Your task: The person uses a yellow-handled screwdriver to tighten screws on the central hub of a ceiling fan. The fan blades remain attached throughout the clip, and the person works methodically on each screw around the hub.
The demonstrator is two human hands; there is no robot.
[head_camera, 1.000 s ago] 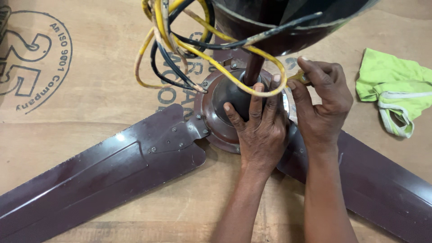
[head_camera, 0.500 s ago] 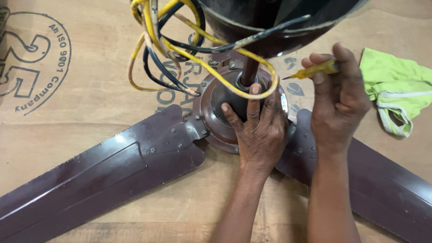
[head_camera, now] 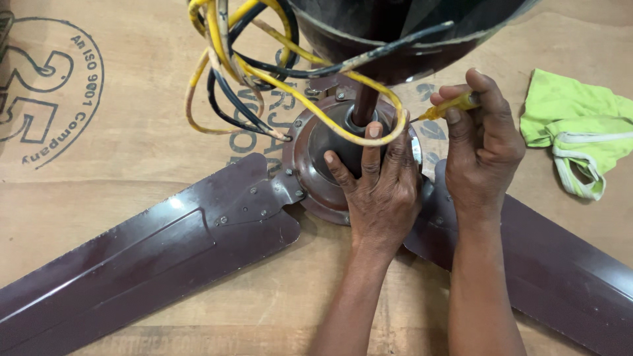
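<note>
Since a second ago the right hand [head_camera: 483, 148] has come off the fan hub and lifted up and out to the side, and it's now pinching a small yellow-handled screwdriver [head_camera: 453, 105] between thumb and forefinger, the other fingers curled in around the handle. The tip points left toward the rim of the motor housing [head_camera: 315, 153], right up close to it, but I can't tell if it actually touches. The left hand [head_camera: 380, 184] hasn't really budged; it's pressed flat on the maroon housing with fingers spread and reaching toward the centre rod [head_camera: 364, 105], not wrapped round anything, just resting on top. That rod runs up into a dark canopy cup [head_camera: 402, 39] that fills the top of the view. A tangle of yellow and black wires [head_camera: 244, 72] loops out from the cup, with one yellow strand draped across the housing just above the left fingertips. One maroon blade [head_camera: 132, 264] stretches off to the lower left, bolted to the hub by its bracket, and another blade [head_camera: 560, 277] runs to the lower right under the right forearm. Everything sits on flattened brown cardboard [head_camera: 132, 145]. A bright green cloth [head_camera: 577, 132] lies crumpled at the right edge, near the right hand but not touching it.
</note>
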